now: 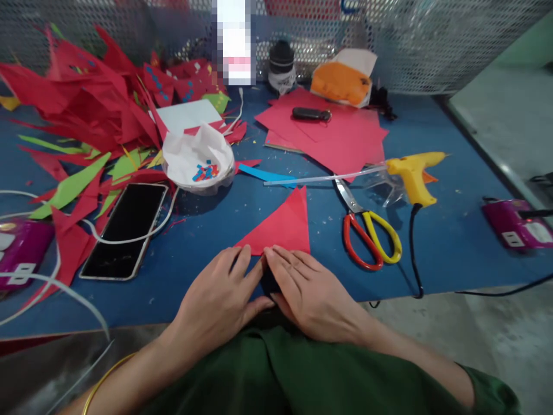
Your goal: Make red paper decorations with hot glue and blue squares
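Note:
A sheet of red paper (280,227), folded into a triangle, lies flat at the table's front with its points away from me. Along its near edge my left hand (220,288) rests with fingers stretched out and the thumb apart. My right hand (309,288) lies beside it, fingers extended side by side over the same edge. The fingertips of both hands almost meet at the middle of that edge. Right of the paper are scissors (365,230) with one red and one yellow handle, their blades partly under red sheets.
Red and green paper scraps (86,104) heap at the left, near a phone (125,230) and white cables. Behind stand a paper-lined bowl (199,158) and stacked red sheets (341,135). A yellow glue gun (412,176) trails its cord over the front edge; a purple box (516,222) sits far right.

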A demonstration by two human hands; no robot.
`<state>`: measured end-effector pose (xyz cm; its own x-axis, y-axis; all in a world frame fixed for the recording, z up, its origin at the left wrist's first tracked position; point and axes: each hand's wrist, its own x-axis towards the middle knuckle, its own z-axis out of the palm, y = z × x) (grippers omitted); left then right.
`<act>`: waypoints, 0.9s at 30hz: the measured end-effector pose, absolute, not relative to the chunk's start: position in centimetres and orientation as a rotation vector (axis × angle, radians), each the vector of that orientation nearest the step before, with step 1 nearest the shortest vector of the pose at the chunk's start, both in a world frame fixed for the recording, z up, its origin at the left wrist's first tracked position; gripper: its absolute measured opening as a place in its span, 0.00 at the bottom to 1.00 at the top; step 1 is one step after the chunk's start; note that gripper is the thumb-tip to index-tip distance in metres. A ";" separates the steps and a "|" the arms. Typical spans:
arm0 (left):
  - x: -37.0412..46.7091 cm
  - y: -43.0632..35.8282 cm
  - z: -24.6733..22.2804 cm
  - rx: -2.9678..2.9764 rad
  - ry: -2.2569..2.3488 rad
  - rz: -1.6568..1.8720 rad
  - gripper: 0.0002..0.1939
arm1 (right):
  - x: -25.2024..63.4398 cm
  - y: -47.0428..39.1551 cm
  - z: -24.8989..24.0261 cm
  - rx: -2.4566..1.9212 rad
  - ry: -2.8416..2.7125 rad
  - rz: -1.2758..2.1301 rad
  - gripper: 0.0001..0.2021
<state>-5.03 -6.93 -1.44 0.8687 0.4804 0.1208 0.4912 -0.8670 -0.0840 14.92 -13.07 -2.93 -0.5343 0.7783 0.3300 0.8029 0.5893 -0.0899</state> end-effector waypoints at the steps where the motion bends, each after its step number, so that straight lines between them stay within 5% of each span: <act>1: -5.0 -7.0 -1.5 -2.922 -0.773 -0.148 0.31 | 14.9 -13.2 -2.9 -1.301 -2.489 -0.124 0.24; 23: -8.8 -8.0 -1.9 -2.784 -0.962 -0.272 0.31 | 16.2 -15.0 -3.2 -1.499 -2.417 -0.223 0.24; 27: -8.1 -8.1 -1.2 -2.674 -1.075 -0.488 0.24 | 16.1 -14.9 -3.3 -1.483 -2.409 -0.222 0.25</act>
<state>-8.09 -8.08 -1.22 0.6776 0.6287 0.3815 0.7010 -0.7090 -0.0766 16.05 -14.91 -3.30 -0.4203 0.8435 0.3343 0.8904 0.4544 -0.0270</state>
